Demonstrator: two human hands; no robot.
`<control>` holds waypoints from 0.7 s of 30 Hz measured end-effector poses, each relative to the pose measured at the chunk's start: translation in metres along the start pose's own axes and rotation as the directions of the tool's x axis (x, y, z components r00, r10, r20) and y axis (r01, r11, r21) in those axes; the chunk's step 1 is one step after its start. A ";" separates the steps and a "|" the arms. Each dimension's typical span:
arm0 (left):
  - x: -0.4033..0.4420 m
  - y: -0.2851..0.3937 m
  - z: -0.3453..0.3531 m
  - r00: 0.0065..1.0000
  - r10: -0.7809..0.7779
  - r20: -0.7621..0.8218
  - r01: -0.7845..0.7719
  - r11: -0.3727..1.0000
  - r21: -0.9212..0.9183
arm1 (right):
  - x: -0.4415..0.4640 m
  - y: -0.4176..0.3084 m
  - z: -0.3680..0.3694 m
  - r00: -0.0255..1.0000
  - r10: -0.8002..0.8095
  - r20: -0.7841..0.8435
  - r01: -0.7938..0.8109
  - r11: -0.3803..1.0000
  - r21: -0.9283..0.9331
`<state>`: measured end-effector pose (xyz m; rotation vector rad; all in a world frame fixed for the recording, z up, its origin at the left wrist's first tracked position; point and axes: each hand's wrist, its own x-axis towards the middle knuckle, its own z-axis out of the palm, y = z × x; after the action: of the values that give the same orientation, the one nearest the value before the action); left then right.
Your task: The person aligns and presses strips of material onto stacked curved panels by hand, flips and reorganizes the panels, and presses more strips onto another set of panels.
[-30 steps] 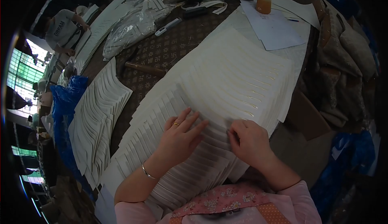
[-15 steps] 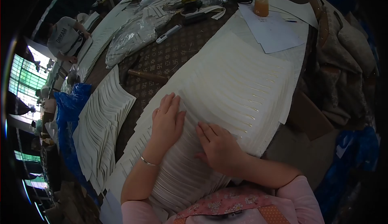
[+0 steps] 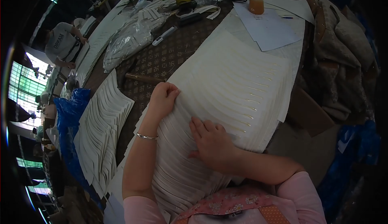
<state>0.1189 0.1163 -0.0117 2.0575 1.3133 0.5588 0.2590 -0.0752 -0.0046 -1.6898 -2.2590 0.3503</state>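
Overlapping white curved strips (image 3: 178,159) fan across the table in front of me, with thin shiny lines of glue (image 3: 252,101) on the layered sheets beyond them. My left hand (image 3: 163,98) is at the upper left edge of the strips, its fingertips pinched together; anything between them is too small to make out. My right hand (image 3: 212,143) lies on the strips with its fingers spread, palm down, holding nothing.
A second stack of white strips (image 3: 103,131) lies at the left, beside blue plastic (image 3: 70,119). Behind are a hammer (image 3: 143,78), a knife (image 3: 165,36), papers (image 3: 268,30) and an orange-tipped bottle (image 3: 256,2). A co-worker (image 3: 62,44) is at the far left.
Both hands have moved from the middle strips: my left hand went up and left and its fingers closed, while my right hand went left and its curled fingers spread flat.
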 end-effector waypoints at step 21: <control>-0.028 0.011 0.019 0.924 0.355 -0.140 -0.286 0.887 0.363 | 0.012 0.001 -0.008 0.997 0.032 0.076 -0.030 0.999 -0.019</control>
<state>0.1265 0.0827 -0.0178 2.5904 1.2519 0.7499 0.2594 -0.0635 0.0034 -1.7504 -2.2984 0.4087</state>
